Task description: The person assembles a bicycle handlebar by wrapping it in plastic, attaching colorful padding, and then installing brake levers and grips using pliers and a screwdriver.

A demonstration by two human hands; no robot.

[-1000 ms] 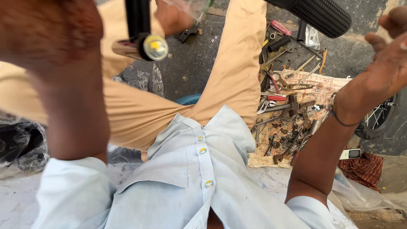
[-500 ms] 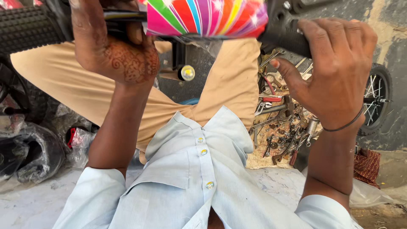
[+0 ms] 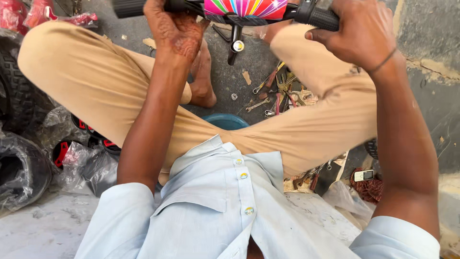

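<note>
A person is sitting on the ground (image 3: pixel 225 72) with legs folded, wearing tan trousers (image 3: pixel 96 86) and a light blue shirt (image 3: pixel 230 211). The person's bare foot (image 3: pixel 203 76) is resting on the dark ground between the knees.

A big black tyre (image 3: pixel 19 100) is standing at the left side, and black wheels wrapped in clear plastic (image 3: pixel 28 172) are lying just below it.

At the top, the person is holding up a bicycle handlebar (image 3: pixel 225 7) across the view. It is sitting above the knees, well clear of the ground. In its middle is a bright pad with rainbow stripes (image 3: pixel 245 8). A black stem with a shiny round end (image 3: pixel 236 43) is hanging down from the bar.

The left hand (image 3: pixel 175 29) is wrapping its fingers tight around the bar, just beside the striped pad. A black rubber grip (image 3: pixel 128 6) is sticking out past this hand.

The right hand (image 3: pixel 362 33) is closing around the other black grip (image 3: pixel 318 17), with the thumb pressing on it. A thin band (image 3: pixel 383 61) is sitting on that wrist.

Below the bar, small spanners and pliers (image 3: pixel 280 93) are lying in a heap on the ground by the right knee. A blue bowl rim (image 3: pixel 225 120) is peeking out between the legs. A small phone (image 3: pixel 364 175) is lying at the right side.
</note>
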